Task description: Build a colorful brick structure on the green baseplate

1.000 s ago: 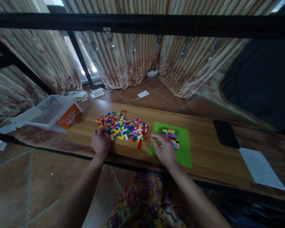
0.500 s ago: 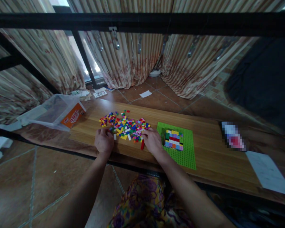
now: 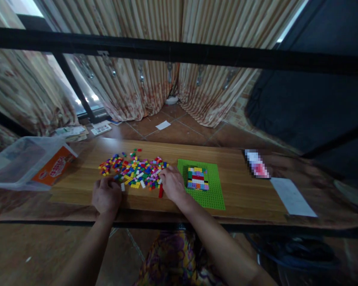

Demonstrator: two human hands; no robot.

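A loose pile of small colourful toy bricks (image 3: 140,174) lies on the wooden tabletop. At its near left edge rests my left hand (image 3: 106,195), fingers curled down; whatever is under them is hidden. My right hand (image 3: 173,183) is at the pile's right edge, its thumb and fingers pinched together among the bricks. What they hold is too small to make out. A long red brick (image 3: 161,190) lies just below those fingertips. To the right is a green baseplate (image 3: 216,188) bearing a low block of built-up, multicoloured bricks (image 3: 198,178), partly ringed by my right hand's side.
A clear plastic bin (image 3: 18,159) with an orange label stands at the table's left end. On the right lie a pixelated phone-like object (image 3: 257,163) and a white sheet (image 3: 294,196). A dark metal bar (image 3: 155,49) crosses above the table's far side.
The camera view has turned to the right, so everything sits further left. Both hands stay at about the same spots by the pile; the built-up block looks unchanged.
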